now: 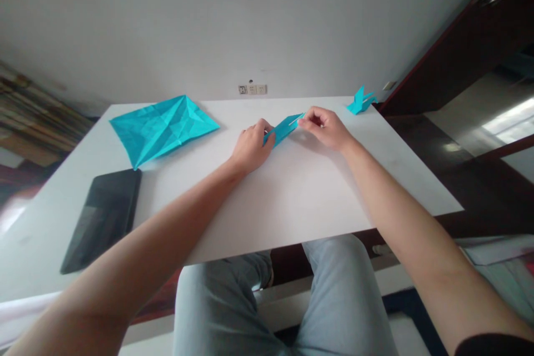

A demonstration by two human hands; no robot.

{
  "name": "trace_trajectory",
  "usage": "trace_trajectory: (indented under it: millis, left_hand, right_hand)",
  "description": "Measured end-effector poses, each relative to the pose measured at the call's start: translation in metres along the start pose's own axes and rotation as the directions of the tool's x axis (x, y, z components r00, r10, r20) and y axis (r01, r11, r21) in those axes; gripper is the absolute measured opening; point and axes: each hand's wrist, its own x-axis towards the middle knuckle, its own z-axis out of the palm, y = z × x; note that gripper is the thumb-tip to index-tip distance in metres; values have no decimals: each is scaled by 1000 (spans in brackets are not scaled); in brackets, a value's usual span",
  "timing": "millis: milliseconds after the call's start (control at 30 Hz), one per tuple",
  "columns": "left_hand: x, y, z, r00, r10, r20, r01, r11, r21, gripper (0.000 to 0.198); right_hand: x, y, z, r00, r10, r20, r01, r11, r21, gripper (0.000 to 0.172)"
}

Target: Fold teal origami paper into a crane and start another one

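Note:
A narrow folded piece of blue origami paper [283, 129] lies slantwise between my hands, just over the white table. My left hand [252, 146] grips its lower left end, thumb on the near side and fingers curled over it. At the upper right end, my right hand [324, 127] pinches the tip between thumb and forefinger, the other fingers curled in. A slit shows between two layers near that tip. Further right stands a small finished paper crane [360, 101] in the same blue. To the left is a large creased sheet of blue paper [164, 125], spread out.
A black tablet-like slab [104, 217] lies on the white table [292, 194] at the left, near my left forearm. The wall with sockets [252, 89] rises behind the table's back edge. My legs are beneath the front edge.

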Motion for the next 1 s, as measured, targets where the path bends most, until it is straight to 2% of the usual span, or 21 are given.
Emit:
trace_trajectory:
  millis: [100,200,300,400,500,733,867,1000]
  left_hand:
    - [1,0,0,999,-31,-23,29,997,-77,3]
    - [2,2,1,996,-48,-70,34,982,-188,14]
    - [3,6,3,993,-101,-56,74,931,-358,19]
    - [3,9,4,985,-164,46,162,822,-547,21]
    - [3,10,5,984,-150,93,173,716,-676,31]
    - [8,7,12,995,-99,7,63,580,-812,58]
    - [8,6,16,999,-51,13,37,510,-859,71]
    - [8,7,16,999,-48,5,29,528,-849,67]
  right_hand:
    - [-5,-7,11,984,57,167,-66,997,50,75]
    - [-6,-7,19,971,66,228,-86,993,77,75]
    - [-4,-8,23,977,71,199,-101,984,144,72]
    - [-3,-16,27,986,58,155,-96,963,252,72]
    - [-4,-26,32,991,50,124,-87,947,310,72]
    - [-3,-32,32,997,43,-59,-27,969,245,71]
    - [-1,-33,35,999,-17,-47,32,940,340,67]
    - [-4,-40,39,998,-11,-68,34,939,341,69]
